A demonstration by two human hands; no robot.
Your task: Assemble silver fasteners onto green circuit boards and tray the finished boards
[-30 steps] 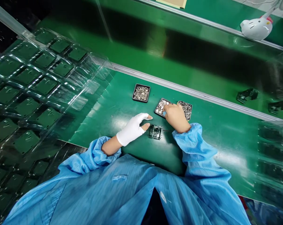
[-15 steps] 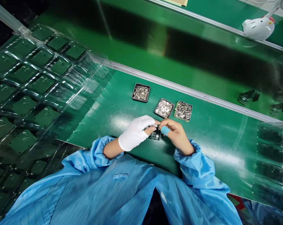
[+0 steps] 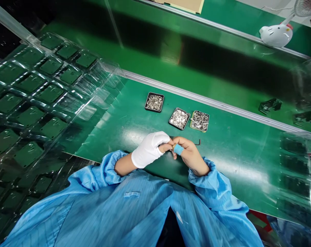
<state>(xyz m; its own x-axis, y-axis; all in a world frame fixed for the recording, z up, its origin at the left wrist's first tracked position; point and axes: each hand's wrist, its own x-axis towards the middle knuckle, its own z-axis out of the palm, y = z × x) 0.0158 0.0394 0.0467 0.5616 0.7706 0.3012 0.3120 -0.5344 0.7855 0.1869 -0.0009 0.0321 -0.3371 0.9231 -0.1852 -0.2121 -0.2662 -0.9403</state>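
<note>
My left hand (image 3: pixel 152 148), in a white glove with bare fingertips, is closed with its thumb and fingers meeting my right hand's fingertips. My right hand (image 3: pixel 188 151), with blue tape on one finger, is closed there too. What they pinch between them is mostly hidden and too small to name. A thin dark L-shaped piece (image 3: pixel 198 142) shows just beyond my right hand. Ahead lie three small trays of shiny metal parts: a left one (image 3: pixel 154 102), a middle one (image 3: pixel 179 118) and a right one (image 3: pixel 200 121).
Clear plastic trays (image 3: pixel 49 92) with square pockets cover the left side. More plastic trays (image 3: pixel 297 168) stand at the right. A metal rail (image 3: pixel 212 103) crosses behind the small trays. Dark parts (image 3: pixel 270 106) lie beyond it, and a white fan (image 3: pixel 276 35) stands at the far right.
My hands have moved slightly down and closed nearer together. The dark part with metal that showed beneath my fingers is now mostly hidden. The L-shaped piece has come into sight beside my right hand.
</note>
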